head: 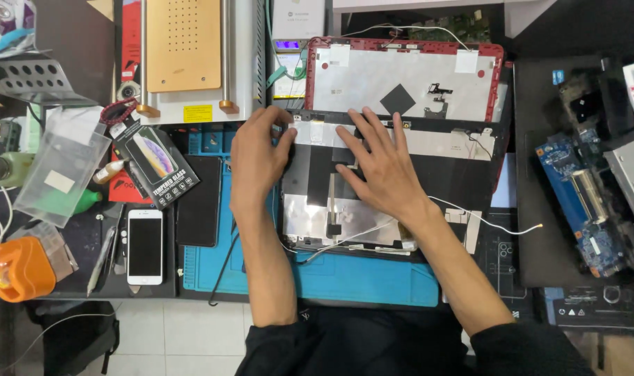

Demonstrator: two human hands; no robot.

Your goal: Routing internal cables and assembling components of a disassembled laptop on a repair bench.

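Note:
My left hand (258,157) grips the upper left corner of a black laptop screen panel (463,174) that lies back side up on a blue work mat (362,278). My right hand (379,167) lies flat on the panel's back, fingers spread toward its top edge. The panel's back shows silver foil, black tape and thin cables. Behind it lies a red laptop lid shell (407,76), inner side up, with a white lining and a black diamond patch.
A white phone (144,246) and a dark phone (199,202) lie left of the mat, beside a screen protector box (157,163). A blue circuit board (585,202) lies on the right. An orange object (21,268) and plastic bags crowd the far left.

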